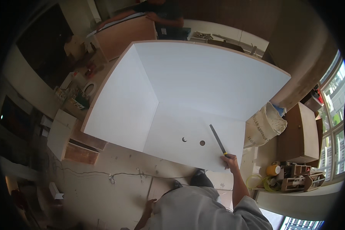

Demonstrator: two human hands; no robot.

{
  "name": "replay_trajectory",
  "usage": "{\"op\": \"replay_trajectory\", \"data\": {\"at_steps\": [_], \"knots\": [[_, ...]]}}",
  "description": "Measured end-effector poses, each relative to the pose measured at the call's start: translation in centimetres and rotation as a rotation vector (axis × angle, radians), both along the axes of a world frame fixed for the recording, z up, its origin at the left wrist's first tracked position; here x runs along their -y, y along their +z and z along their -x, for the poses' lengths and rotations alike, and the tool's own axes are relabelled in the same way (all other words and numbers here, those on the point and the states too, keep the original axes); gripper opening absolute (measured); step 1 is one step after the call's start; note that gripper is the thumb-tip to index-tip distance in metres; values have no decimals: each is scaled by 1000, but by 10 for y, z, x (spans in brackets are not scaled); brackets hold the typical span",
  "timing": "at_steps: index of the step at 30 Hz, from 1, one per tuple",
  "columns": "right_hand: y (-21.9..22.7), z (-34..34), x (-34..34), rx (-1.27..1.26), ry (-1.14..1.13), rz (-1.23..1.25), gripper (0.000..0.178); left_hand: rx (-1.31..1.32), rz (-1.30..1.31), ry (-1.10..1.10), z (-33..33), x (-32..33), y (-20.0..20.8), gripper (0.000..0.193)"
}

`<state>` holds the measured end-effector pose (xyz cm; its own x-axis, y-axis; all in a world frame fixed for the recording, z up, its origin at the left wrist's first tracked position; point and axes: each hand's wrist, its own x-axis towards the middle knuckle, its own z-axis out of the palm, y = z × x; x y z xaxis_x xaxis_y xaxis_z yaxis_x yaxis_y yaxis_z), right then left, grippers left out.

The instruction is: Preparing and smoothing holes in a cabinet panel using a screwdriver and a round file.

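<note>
In front of me stands a white-lined cabinet box [195,69], its open side toward me. Two round holes go through its bottom panel; the right-hand one [202,143] looks brown inside. My right hand [230,162] is closed around the black and yellow handle of a long, flat, dark file [217,138]. The blade points away from me and to the left, over the bottom panel to the right of the holes. I cannot tell whether it touches the panel. My left hand [151,205] hangs low beside my body, away from the box, with its fingers mostly hidden.
Beyond the box, another person [168,19] handles a brown panel [124,36]. A cable [122,175] crosses the floor near my feet. To the right are a white sack [266,124], a wooden cabinet [299,132] and a yellow-ended roll [273,170]. Wooden pieces [80,153] stand left.
</note>
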<state>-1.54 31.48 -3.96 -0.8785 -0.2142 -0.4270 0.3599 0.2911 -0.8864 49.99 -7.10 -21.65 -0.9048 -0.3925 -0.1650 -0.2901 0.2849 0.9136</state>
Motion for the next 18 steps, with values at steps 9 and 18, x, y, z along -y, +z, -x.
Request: {"op": "replay_trajectory", "data": {"at_steps": [9,18], "knots": [[-11,-3,7,-1,-16,67,33,444,66,-5,-32,-6,-21,53],[-20,-6,6,-55,-23,36,30,324,-77,68,-13,-5,-38,55]]}}
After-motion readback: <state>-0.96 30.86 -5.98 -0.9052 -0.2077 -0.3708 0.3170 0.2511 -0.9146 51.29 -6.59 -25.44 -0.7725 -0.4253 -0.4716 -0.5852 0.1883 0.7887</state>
